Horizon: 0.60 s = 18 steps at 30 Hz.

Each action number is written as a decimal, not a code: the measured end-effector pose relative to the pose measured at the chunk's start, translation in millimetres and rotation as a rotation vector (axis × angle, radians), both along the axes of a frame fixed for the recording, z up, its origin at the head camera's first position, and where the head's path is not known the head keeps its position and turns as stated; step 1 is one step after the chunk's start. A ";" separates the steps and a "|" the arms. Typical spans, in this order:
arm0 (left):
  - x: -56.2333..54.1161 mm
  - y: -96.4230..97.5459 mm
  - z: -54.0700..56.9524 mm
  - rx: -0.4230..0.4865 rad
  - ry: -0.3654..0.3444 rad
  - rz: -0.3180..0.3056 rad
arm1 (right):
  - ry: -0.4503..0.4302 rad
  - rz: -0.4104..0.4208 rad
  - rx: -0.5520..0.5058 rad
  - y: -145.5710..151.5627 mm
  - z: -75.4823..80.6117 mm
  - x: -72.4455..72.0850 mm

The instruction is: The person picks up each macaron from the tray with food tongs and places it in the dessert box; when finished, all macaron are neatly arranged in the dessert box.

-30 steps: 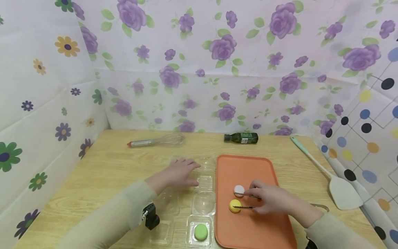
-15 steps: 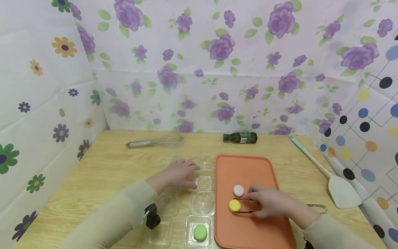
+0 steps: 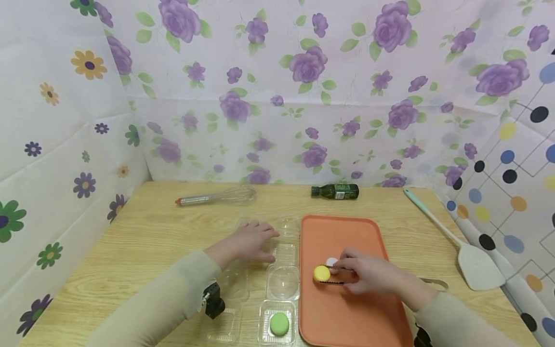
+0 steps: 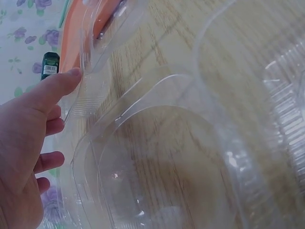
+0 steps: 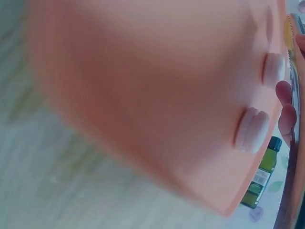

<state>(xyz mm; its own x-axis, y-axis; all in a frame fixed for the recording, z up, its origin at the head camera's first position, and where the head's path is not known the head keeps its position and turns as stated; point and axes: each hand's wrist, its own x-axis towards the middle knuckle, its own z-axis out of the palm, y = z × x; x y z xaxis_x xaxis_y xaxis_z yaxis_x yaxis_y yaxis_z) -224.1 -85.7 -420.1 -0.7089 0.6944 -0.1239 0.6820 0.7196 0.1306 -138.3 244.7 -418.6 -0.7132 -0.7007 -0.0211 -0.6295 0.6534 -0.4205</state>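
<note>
My right hand [image 3: 366,273] holds metal tongs [image 3: 342,282] with toothed ends over the orange tray [image 3: 355,318]. Between the tong tips is a yellow macaron [image 3: 322,273], close above the tray. Just behind it sits a pale pink macaron [image 3: 331,261], partly covered by hand and tongs. The right wrist view shows two pale macarons on the tray, one nearer [image 5: 252,130]. My left hand [image 3: 248,242] reaches over clear plastic packaging [image 3: 283,283], fingers spread, thumb and fingertips near its edge. A green macaron [image 3: 279,324] lies in the nearest right compartment.
Behind the tray a small green bottle [image 3: 335,192] lies on its side. A whisk [image 3: 218,196] rests at the back left. On the right lies a white spatula [image 3: 479,267] with a mint handle. Floral sheets stand around the wooden table [image 3: 173,226].
The right hand's tongs have closed on the yellow macaron and shifted it away from me and slightly left, so it now overlaps the pink one in the head view. The left hand stays put.
</note>
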 end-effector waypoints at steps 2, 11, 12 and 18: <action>-0.3 0.2 -0.7 -0.001 -0.001 0.000 | -0.001 -0.004 -0.017 -2.6 2.2 -4.5; -0.7 0.5 -1.2 0.001 -0.007 0.003 | 0.046 -0.016 -0.036 -14.6 10.0 -22.6; -0.4 0.3 -0.8 0.001 -0.009 0.004 | 0.052 -0.021 -0.029 -16.2 10.7 -24.2; 0.6 -0.9 2.3 0.009 -0.010 0.008 | 0.033 -0.055 0.011 -26.3 14.4 -34.8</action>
